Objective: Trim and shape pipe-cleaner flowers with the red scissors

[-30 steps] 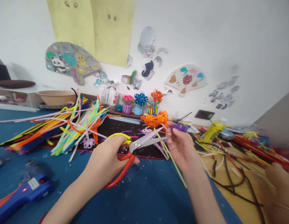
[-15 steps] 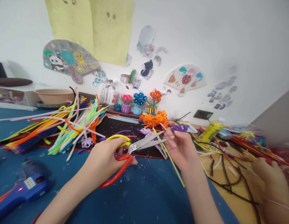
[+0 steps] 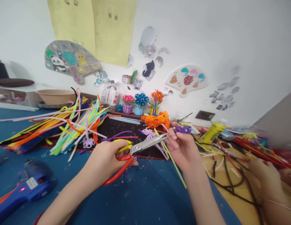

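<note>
Judged good practice for this snip: hold the purple flower [image 3: 183, 129] steady and keep the right hand [image 3: 183, 151] clear of the blades [image 3: 151, 142], whose tips lie close to it. The left hand [image 3: 110, 159] is curled through the handles of the scissors [image 3: 136, 147], blades nearly together; the right is closed in a pinch on the flower, raised above the bench [image 3: 140, 200].

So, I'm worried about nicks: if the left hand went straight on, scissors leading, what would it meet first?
Most likely the right hand, which holds the purple loops; the scissors end close to it, though depth is unclear.
</note>
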`<state>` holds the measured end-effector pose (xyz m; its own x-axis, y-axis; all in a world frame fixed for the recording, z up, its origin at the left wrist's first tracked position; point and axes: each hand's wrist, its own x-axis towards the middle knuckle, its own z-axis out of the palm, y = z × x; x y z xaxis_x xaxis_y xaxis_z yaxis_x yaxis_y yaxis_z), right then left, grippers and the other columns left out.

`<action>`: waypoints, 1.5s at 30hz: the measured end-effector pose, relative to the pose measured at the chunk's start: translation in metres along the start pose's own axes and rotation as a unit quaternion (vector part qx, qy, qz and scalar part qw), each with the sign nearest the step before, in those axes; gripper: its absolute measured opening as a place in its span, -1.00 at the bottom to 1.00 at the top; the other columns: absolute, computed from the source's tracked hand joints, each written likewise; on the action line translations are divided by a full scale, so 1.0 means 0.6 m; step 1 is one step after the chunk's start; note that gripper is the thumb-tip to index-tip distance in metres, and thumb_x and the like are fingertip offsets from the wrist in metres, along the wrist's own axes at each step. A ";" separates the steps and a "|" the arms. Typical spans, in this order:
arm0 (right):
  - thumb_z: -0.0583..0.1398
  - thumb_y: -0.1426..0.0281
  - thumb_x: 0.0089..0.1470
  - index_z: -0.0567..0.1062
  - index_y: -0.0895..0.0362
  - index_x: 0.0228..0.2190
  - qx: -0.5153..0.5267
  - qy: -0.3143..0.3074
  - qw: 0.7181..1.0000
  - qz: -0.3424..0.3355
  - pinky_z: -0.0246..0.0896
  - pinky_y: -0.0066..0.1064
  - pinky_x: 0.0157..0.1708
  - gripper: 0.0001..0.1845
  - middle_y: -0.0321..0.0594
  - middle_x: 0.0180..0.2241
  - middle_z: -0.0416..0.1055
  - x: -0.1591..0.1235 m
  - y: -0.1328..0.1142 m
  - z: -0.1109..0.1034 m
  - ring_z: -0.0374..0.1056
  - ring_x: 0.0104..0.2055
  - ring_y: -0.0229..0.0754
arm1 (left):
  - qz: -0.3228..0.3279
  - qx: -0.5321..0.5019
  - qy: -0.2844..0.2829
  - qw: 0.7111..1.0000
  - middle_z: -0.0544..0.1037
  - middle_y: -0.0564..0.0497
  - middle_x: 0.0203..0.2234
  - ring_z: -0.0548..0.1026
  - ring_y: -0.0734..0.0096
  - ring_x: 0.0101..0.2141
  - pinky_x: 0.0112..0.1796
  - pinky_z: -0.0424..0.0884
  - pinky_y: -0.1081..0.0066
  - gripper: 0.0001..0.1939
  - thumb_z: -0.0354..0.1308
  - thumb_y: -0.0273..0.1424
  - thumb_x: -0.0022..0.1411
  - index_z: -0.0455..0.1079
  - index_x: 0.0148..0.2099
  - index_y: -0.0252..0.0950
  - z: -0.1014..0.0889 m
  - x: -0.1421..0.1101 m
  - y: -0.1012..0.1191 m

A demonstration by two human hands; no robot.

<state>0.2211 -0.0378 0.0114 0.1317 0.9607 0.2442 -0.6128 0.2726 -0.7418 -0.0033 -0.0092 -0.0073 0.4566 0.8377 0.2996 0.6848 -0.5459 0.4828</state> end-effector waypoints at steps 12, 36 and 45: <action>0.20 0.52 -0.18 0.48 0.06 -0.30 -0.014 -0.003 1.000 -0.012 0.03 -0.61 -0.66 -0.69 -0.44 -0.62 0.27 0.000 0.000 -0.003 0.03 -0.67 -0.44 | -0.021 0.005 -0.022 1.000 0.17 0.22 -0.68 0.10 0.58 -0.61 -0.55 0.00 0.58 -0.56 0.24 0.01 -0.08 0.20 -0.52 -0.24 0.004 -0.001 -0.004; 0.26 0.51 -0.19 0.49 0.12 -0.41 -0.032 0.016 0.999 -0.021 0.05 -0.65 -0.67 -0.82 -0.41 -0.60 0.31 0.006 0.006 -0.008 0.07 -0.65 -0.47 | -0.097 0.022 -0.024 0.995 0.21 0.18 -0.70 0.16 0.50 -0.60 -0.54 0.01 0.51 -0.59 0.13 -0.01 -0.02 0.13 -0.54 -0.22 -0.003 -0.001 0.003; 0.30 0.49 -0.21 0.52 0.15 -0.43 -0.086 0.022 0.996 0.022 0.06 -0.63 -0.69 -0.83 -0.38 -0.62 0.33 0.007 0.014 -0.008 0.10 -0.65 -0.45 | -0.135 -0.077 0.041 0.987 0.31 0.15 -0.59 0.25 0.44 -0.57 -0.51 0.13 0.46 -0.66 0.00 -0.02 0.08 0.15 -0.35 -0.19 0.003 -0.003 -0.001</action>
<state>0.2200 -0.0314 0.0031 0.1433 0.9724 0.1843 -0.4774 0.2311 -0.8478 -0.0038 -0.0102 -0.0096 0.2163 0.9544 0.2056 0.6785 -0.2984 0.6713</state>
